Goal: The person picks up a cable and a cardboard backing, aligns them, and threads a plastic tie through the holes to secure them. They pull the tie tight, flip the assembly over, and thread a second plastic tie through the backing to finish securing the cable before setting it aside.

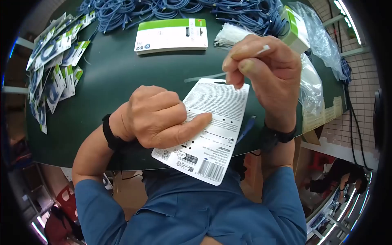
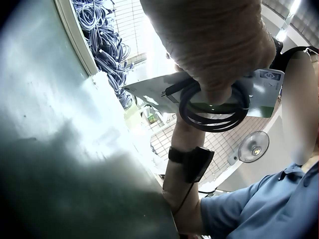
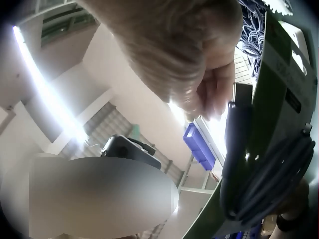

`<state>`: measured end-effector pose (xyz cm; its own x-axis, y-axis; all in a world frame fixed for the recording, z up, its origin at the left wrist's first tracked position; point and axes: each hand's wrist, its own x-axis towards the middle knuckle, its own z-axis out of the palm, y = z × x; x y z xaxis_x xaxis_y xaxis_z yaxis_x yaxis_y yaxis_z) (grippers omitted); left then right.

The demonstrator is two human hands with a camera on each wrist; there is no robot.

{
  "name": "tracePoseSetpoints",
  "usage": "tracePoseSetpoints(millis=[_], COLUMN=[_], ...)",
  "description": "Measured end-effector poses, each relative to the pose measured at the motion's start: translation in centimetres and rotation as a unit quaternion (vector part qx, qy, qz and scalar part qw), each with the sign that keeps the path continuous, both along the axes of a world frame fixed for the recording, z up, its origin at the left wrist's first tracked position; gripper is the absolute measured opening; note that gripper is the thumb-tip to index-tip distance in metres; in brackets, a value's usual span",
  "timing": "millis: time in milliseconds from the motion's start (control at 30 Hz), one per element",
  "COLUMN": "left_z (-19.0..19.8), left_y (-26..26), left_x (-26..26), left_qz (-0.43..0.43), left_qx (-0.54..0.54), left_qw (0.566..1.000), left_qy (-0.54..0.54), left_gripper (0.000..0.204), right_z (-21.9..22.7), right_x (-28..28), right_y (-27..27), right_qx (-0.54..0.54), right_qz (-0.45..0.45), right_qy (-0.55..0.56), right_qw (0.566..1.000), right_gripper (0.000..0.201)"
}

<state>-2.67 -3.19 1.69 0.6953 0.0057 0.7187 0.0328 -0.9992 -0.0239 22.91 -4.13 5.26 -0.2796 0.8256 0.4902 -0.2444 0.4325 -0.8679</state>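
My left hand (image 1: 157, 118) grips a white printed backing card (image 1: 216, 151) at its left side, the index finger lying across the text and barcode face. On the card's other, green-and-white face hangs a coiled dark cable (image 2: 214, 124), seen from below in the left wrist view. A metal USB plug (image 3: 242, 93) of this cable shows in the right wrist view. Just above the card's top edge, my right hand (image 1: 275, 75) pinches a thin white cable tie (image 1: 206, 77) between thumb and fingers. The tie's head sticks up past the fingers and its tail points left.
Behind stands a stack of green-and-white cards (image 1: 171, 36), with blue coiled cables (image 1: 171, 6) along the far edge. Carded cables (image 1: 53, 77) pile up at the left. A bundle of white cable ties (image 1: 230, 34), a box (image 1: 296, 28) and plastic bags (image 1: 322, 36) lie at the right.
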Motion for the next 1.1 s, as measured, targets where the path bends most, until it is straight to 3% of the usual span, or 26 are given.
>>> tracePoseSetpoints(millis=[167,300,533,1100], left_z=[-0.6,-0.22,-0.32,-0.81], left_y=[-0.18,-0.6,-0.61,0.1], left_x=[0.25,-0.42,-0.42,0.38], left_qz=[-0.028,-0.012,-0.013,-0.038], left_qx=[0.007,-0.018,-0.035,-0.005], left_qw=[0.999,0.999,0.999,0.999], left_qy=[-0.022,0.029,0.024,-0.025], left_gripper=[0.046,0.054,0.055,0.043], right_z=[0.46,0.12,0.08,-0.08], right_x=[-0.62,-0.89,-0.9,-1.04], right_y=[-1.05,-1.11,-1.07,-1.16], right_qx=[0.017,0.04,0.027,0.003], right_qz=[0.022,-0.016,-0.054,0.002], right_qy=[-0.031,-0.063,-0.041,-0.054], right_qw=[0.999,0.997,0.997,0.999], right_gripper=[0.008,0.01,0.012,0.013])
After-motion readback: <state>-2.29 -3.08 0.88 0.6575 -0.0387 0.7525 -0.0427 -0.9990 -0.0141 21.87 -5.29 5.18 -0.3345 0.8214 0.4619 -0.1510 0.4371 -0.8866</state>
